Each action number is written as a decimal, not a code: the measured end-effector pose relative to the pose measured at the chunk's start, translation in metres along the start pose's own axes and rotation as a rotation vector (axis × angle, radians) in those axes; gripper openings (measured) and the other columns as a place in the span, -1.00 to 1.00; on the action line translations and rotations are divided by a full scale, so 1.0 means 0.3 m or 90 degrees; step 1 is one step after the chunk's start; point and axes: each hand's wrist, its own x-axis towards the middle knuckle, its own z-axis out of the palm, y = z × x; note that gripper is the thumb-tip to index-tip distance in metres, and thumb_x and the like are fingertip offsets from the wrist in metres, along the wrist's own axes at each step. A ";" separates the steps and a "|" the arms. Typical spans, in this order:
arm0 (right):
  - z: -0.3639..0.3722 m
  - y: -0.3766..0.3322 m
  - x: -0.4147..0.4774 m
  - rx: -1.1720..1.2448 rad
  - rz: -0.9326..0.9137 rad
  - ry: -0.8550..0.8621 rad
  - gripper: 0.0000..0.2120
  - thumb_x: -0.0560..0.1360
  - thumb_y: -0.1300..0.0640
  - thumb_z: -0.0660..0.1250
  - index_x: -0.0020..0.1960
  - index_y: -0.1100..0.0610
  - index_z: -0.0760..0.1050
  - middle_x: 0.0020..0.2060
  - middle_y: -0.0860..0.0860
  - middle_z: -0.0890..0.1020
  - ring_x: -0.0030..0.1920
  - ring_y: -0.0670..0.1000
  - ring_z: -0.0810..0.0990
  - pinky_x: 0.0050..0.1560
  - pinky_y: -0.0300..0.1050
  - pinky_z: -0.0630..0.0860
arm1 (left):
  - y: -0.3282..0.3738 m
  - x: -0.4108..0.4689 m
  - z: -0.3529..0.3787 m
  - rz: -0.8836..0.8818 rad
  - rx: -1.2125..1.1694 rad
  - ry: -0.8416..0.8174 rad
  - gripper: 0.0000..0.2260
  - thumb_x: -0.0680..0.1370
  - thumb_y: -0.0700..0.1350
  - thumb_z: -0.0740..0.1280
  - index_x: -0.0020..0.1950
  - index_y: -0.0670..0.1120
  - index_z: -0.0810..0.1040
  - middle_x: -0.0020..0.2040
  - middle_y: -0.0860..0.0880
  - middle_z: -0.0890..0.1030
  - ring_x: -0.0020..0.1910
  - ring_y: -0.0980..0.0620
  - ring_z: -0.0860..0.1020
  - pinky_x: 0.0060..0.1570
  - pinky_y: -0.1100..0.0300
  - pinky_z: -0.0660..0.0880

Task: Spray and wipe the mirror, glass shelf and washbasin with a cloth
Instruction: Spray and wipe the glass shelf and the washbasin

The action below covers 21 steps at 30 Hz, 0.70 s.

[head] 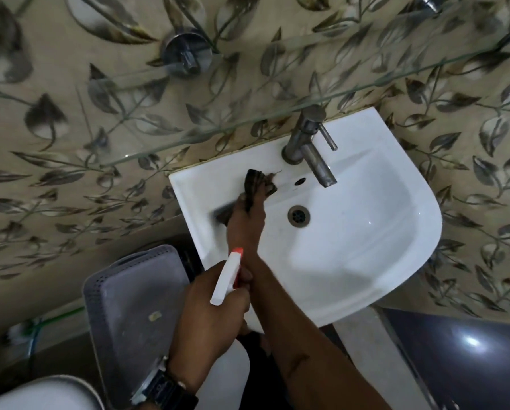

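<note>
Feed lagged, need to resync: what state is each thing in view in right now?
Cloth: bunched, pressed on the washbasin's back ledge.
Right hand: gripping the cloth.
Left hand: holding the spray bottle, nozzle toward the basin.
Washbasin: empty, drain unplugged.
Tap: no water running.
Glass shelf: bare.

Cloth (255, 184) in washbasin (366, 261), under shelf (277, 122)

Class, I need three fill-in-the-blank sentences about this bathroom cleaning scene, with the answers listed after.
1. The right hand presses a dark cloth against the white ____.
2. The left hand holds a spray ____.
3. The metal tap stands below a ____ shelf.

Answers: washbasin; bottle; glass
</note>
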 end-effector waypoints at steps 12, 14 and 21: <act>-0.119 0.126 -0.068 -0.295 -0.389 -0.441 -0.45 0.62 0.40 0.13 0.59 0.18 0.21 0.59 0.04 0.25 0.62 0.05 0.18 0.60 0.04 0.21 | -0.036 -0.045 -0.127 -0.015 0.026 0.030 -0.86 0.47 -0.32 0.36 -0.17 -0.12 0.67 -0.26 -0.29 0.68 -0.53 -0.14 0.54 -0.39 0.00 0.53; -0.180 0.127 -0.075 -0.272 -0.357 -0.469 -0.46 0.64 0.37 0.14 0.59 0.14 0.23 0.57 -0.06 0.29 0.59 -0.03 0.23 0.59 -0.09 0.21 | -0.040 -0.050 -0.143 -0.006 0.044 0.021 -0.81 0.49 -0.35 0.34 -0.18 -0.10 0.66 -0.27 -0.26 0.68 -0.55 -0.04 0.54 -0.44 0.10 0.49; -0.344 0.183 -0.066 -0.455 -0.127 -0.509 -0.49 0.69 -0.02 0.14 0.58 -0.28 0.10 0.48 -0.15 0.45 0.43 -0.02 0.48 0.46 0.01 0.41 | -0.056 -0.048 -0.134 0.001 0.029 0.010 -0.79 0.49 -0.35 0.36 -0.16 -0.06 0.68 -0.26 -0.17 0.69 -0.55 0.03 0.54 -0.43 0.13 0.50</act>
